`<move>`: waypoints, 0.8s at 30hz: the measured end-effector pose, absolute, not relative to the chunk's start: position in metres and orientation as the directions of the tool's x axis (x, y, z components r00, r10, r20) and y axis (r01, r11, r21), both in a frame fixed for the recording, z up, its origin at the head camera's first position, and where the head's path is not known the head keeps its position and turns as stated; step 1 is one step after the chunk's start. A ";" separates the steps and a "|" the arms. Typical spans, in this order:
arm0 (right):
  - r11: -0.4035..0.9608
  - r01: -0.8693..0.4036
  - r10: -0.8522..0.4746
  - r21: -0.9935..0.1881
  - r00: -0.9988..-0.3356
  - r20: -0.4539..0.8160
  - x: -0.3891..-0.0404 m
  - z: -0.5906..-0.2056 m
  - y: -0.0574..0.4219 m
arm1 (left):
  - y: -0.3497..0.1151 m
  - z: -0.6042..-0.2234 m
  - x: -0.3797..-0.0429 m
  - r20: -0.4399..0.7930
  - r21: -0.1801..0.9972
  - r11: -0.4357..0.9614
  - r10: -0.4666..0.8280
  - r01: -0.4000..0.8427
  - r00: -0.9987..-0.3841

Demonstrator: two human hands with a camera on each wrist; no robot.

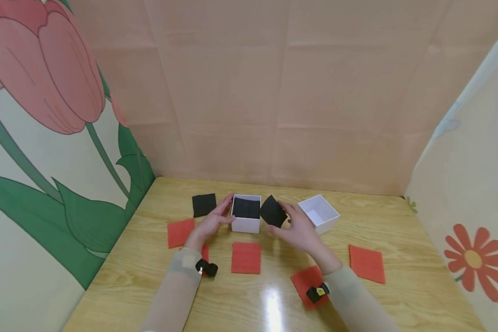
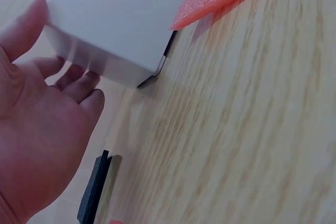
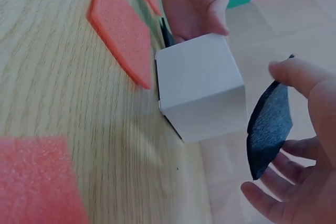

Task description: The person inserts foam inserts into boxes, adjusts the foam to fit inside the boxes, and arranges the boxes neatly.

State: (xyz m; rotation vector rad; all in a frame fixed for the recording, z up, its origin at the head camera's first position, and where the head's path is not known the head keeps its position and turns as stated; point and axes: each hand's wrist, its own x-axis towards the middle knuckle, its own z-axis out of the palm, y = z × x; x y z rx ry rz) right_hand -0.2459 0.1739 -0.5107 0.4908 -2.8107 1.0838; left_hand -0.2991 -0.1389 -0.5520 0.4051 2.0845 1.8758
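Observation:
My left hand holds the left side of a white box, its thumb by the front corner and its fingers along the side. A black foam sheet lies inside that box; how many are stacked there is hidden. To the right of the box, my right hand pinches another black foam sheet between thumb and fingers. In the right wrist view this held sheet is bent, apart from the white box. A dark edge shows beneath the box in the left wrist view.
A second white box stands behind my right hand. At the back left lies a black foam sheet. Red foam sheets lie around: left, front middle, under the right wrist, far right, one partly hidden by the left wrist.

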 end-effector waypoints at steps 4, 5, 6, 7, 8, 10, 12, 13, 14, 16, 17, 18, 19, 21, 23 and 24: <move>0.680 -0.344 -0.285 -0.647 -0.938 0.199 -0.249 -0.508 0.171 | -0.139 -0.552 -0.300 -0.030 0.995 0.097 0.417 0.011 -0.908; 0.677 -0.348 -0.291 -0.648 -0.936 0.199 -0.250 -0.508 0.170 | -0.139 -0.552 -0.300 -0.030 0.995 0.098 0.419 0.012 -0.907; 0.678 -0.351 -0.295 -0.646 -0.935 0.198 -0.252 -0.507 0.169 | -0.139 -0.552 -0.300 -0.027 0.995 0.096 0.422 0.015 -0.906; 0.678 -0.352 -0.299 -0.645 -0.934 0.195 -0.253 -0.507 0.168 | -0.139 -0.552 -0.300 -0.024 0.995 0.095 0.424 0.018 -0.905; 0.678 -0.352 -0.302 -0.645 -0.934 0.193 -0.255 -0.506 0.166 | -0.139 -0.552 -0.300 -0.021 0.995 0.095 0.422 0.021 -0.906; 0.678 -0.348 -0.306 -0.648 -0.934 0.181 -0.261 -0.504 0.163 | -0.140 -0.552 -0.300 -0.017 0.995 0.099 0.416 0.026 -0.909; 0.681 -0.343 -0.312 -0.647 -0.935 0.166 -0.266 -0.502 0.160 | -0.141 -0.552 -0.299 -0.012 0.994 0.104 0.410 0.033 -0.912; 0.682 -0.340 -0.316 -0.647 -0.935 0.159 -0.269 -0.500 0.158 | -0.141 -0.552 -0.299 -0.012 0.993 0.109 0.407 0.036 -0.913; 0.687 -0.341 -0.322 -0.642 -0.935 0.152 -0.272 -0.498 0.156 | -0.141 -0.552 -0.299 -0.013 0.993 0.114 0.404 0.037 -0.915; 0.701 -0.358 -0.348 -0.617 -0.927 0.141 -0.277 -0.493 0.152 | -0.142 -0.552 -0.299 -0.011 0.993 0.116 0.403 0.039 -0.915; 0.708 -0.372 -0.366 -0.600 -0.920 0.139 -0.280 -0.490 0.150 | -0.142 -0.552 -0.299 -0.012 0.992 0.116 0.403 0.038 -0.915; 0.712 -0.392 -0.386 -0.583 -0.911 0.142 -0.282 -0.487 0.148 | -0.142 -0.552 -0.299 -0.013 0.992 0.118 0.402 0.037 -0.916; 0.712 -0.413 -0.407 -0.567 -0.902 0.146 -0.284 -0.483 0.146 | -0.142 -0.552 -0.299 -0.018 0.992 0.120 0.401 0.033 -0.916; 0.711 -0.459 -0.453 -0.533 -0.878 0.153 -0.289 -0.478 0.143 | -0.142 -0.551 -0.298 -0.020 0.992 0.120 0.402 0.032 -0.915; 0.706 -0.498 -0.496 -0.504 -0.855 0.150 -0.295 -0.472 0.139 | -0.142 -0.551 -0.298 -0.023 0.992 0.124 0.402 0.029 -0.915; 0.707 -0.513 -0.515 -0.487 -0.845 0.142 -0.297 -0.469 0.137 | -0.142 -0.551 -0.298 -0.022 0.992 0.124 0.404 0.031 -0.915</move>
